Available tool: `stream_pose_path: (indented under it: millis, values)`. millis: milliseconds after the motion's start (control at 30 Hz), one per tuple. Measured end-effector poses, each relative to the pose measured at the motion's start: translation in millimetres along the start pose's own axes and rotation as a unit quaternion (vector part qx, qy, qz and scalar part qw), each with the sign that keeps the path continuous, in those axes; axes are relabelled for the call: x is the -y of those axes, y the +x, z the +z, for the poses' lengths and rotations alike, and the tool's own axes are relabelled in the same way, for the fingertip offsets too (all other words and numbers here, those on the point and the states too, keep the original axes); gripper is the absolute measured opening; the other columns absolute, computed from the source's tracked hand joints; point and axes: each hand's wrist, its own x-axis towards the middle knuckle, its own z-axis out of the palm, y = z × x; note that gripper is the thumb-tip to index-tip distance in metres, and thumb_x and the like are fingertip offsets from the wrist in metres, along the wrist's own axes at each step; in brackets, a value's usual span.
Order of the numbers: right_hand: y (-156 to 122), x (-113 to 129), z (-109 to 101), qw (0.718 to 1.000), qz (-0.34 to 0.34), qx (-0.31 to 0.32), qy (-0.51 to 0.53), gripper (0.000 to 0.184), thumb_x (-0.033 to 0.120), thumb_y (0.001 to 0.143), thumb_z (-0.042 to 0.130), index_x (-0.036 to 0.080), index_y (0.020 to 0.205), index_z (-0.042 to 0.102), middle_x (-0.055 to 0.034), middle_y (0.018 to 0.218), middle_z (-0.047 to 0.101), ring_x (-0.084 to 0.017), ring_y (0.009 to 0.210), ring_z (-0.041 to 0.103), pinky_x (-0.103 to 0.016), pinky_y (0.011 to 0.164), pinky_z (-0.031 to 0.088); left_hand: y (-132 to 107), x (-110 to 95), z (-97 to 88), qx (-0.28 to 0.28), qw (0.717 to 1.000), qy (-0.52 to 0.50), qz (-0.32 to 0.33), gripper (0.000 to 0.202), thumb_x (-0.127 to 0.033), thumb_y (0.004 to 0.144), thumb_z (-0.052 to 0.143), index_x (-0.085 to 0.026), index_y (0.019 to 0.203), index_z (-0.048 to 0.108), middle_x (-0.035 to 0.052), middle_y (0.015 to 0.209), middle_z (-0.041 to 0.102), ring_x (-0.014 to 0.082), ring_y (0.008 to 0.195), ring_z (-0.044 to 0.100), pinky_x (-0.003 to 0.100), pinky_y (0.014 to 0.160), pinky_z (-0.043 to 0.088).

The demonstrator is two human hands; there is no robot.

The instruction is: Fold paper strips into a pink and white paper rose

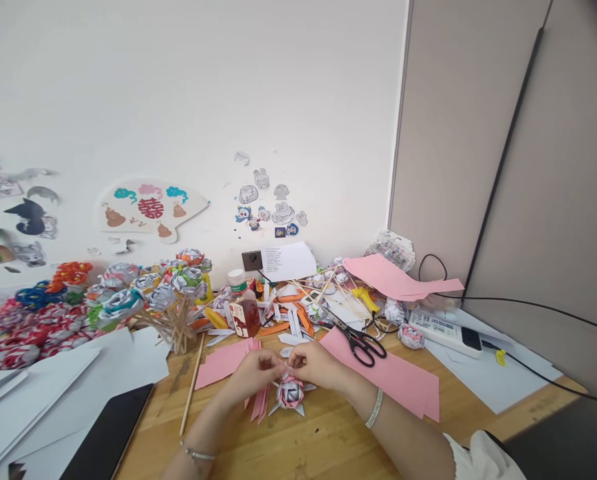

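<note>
table (243, 453), lower frame: smooth, yellow-brown wood. pink paper sheet (403, 383), right of lower centre: flat, straight-edged. right hand (318, 365) and left hand (254, 372), lower centre: both nearly closed, thumbs and fingertips pinching the upper edge of the paper flower (291, 393), which lies between the forearms, rounded, with layered pink and whitish folds and pointed outer tips.

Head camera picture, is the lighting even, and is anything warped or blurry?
Head view: soft, fairly even light across the white wall; head view: the dark seam at right leans steeply, probably wide-angle distortion; head view: the paper flower looks fairly clear, but print on the white sheet is too small to read.
</note>
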Motion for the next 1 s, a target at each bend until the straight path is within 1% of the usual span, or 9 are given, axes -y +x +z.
stream_pose_path:
  millis: [100, 200, 333, 467, 567, 700, 800, 900, 1000]
  values:
    - [-3, 3, 0, 1.000, -0.022, 0.001, -0.022, 0.011, 0.004, 0.064, 0.062, 0.015, 0.066, 0.064, 0.0034, 0.064, 0.061, -0.010, 0.059, 0.054, -0.018, 0.054, 0.038, 1, 4, -3.9, 0.036, 0.999, -0.037, -0.004, 0.045, -0.058, 0.069, 0.059, -0.014, 0.081, 0.066, 0.0033, 0.075, 0.067, 0.0164, 0.068, 0.061, 0.026, 0.063, 0.047]
    - [-6, 9, 0, 0.996, -0.062, 0.001, -0.066, 0.011, 0.004, 0.064, 0.065, 0.016, 0.064, 0.066, 0.0027, 0.069, 0.063, -0.010, 0.062, 0.054, -0.018, 0.056, 0.038, 2, 7, -4.2, 0.075, 0.995, -0.063, -0.016, 0.044, -0.055, 0.064, 0.066, -0.014, 0.079, 0.067, 0.0031, 0.075, 0.068, 0.0160, 0.068, 0.060, 0.025, 0.062, 0.046]
    - [-5, 14, -2, 0.984, -0.130, -0.010, -0.119, 0.015, 0.002, 0.066, 0.067, 0.017, 0.063, 0.068, 0.0022, 0.066, 0.063, -0.012, 0.068, 0.055, -0.020, 0.063, 0.039, 3, 10, -1.3, 0.045, 0.997, -0.055, -0.009, 0.039, -0.053, 0.064, 0.067, -0.014, 0.070, 0.065, 0.0003, 0.068, 0.063, 0.0139, 0.065, 0.056, 0.023, 0.061, 0.043]
    - [-2, 12, -5, 0.963, -0.217, 0.016, -0.157, 0.013, 0.005, 0.070, 0.070, 0.018, 0.070, 0.070, 0.0009, 0.067, 0.065, -0.013, 0.073, 0.057, -0.022, 0.069, 0.041, 4, 12, 1.9, 0.031, 0.998, -0.053, -0.013, 0.037, -0.051, 0.065, 0.066, -0.015, 0.069, 0.062, -0.0011, 0.066, 0.060, 0.0134, 0.062, 0.055, 0.023, 0.059, 0.042]
    - [0, 9, -9, 0.947, -0.250, 0.036, -0.197, 0.012, 0.008, 0.073, 0.068, 0.019, 0.075, 0.071, 0.0002, 0.070, 0.066, -0.013, 0.071, 0.058, -0.024, 0.072, 0.042, 6, 16, 3.4, 0.031, 0.998, -0.049, -0.009, 0.037, -0.051, 0.066, 0.065, -0.014, 0.069, 0.061, -0.0020, 0.062, 0.058, 0.0126, 0.059, 0.053, 0.023, 0.057, 0.040]
    - [0, 9, -13, 0.937, -0.267, 0.050, -0.220, 0.013, 0.007, 0.072, 0.067, 0.019, 0.076, 0.070, -0.0011, 0.077, 0.068, -0.014, 0.076, 0.060, -0.025, 0.074, 0.044, 10, 20, 4.4, 0.026, 0.999, -0.045, 0.008, 0.038, -0.051, 0.065, 0.065, -0.014, 0.068, 0.060, -0.0026, 0.061, 0.055, 0.0123, 0.059, 0.049, 0.023, 0.057, 0.037]
    - [-1, 11, -14, 0.943, -0.270, 0.055, -0.187, 0.016, 0.004, 0.071, 0.065, 0.019, 0.075, 0.070, -0.0016, 0.079, 0.069, -0.014, 0.078, 0.061, -0.025, 0.076, 0.046, 11, 21, 5.1, 0.024, 0.999, -0.045, 0.018, 0.039, -0.053, 0.066, 0.064, -0.014, 0.068, 0.059, -0.0023, 0.063, 0.055, 0.0126, 0.061, 0.048, 0.023, 0.059, 0.037]
    - [-4, 14, -14, 0.954, -0.251, 0.064, -0.147, 0.019, 0.002, 0.072, 0.061, 0.019, 0.073, 0.070, -0.0011, 0.078, 0.069, -0.013, 0.078, 0.061, -0.023, 0.075, 0.046, 11, 21, 6.0, 0.031, 0.998, -0.050, 0.017, 0.040, -0.054, 0.066, 0.063, -0.014, 0.070, 0.058, -0.0024, 0.063, 0.055, 0.0122, 0.060, 0.048, 0.023, 0.058, 0.036]
    - [-7, 17, -14, 0.965, -0.213, 0.057, -0.142, 0.021, 0.003, 0.071, 0.059, 0.020, 0.077, 0.071, -0.0008, 0.078, 0.068, -0.013, 0.077, 0.061, -0.022, 0.073, 0.046, 10, 20, 7.0, 0.039, 0.998, -0.056, 0.012, 0.041, -0.055, 0.066, 0.063, -0.015, 0.071, 0.057, -0.0023, 0.064, 0.055, 0.0120, 0.060, 0.049, 0.023, 0.057, 0.036]
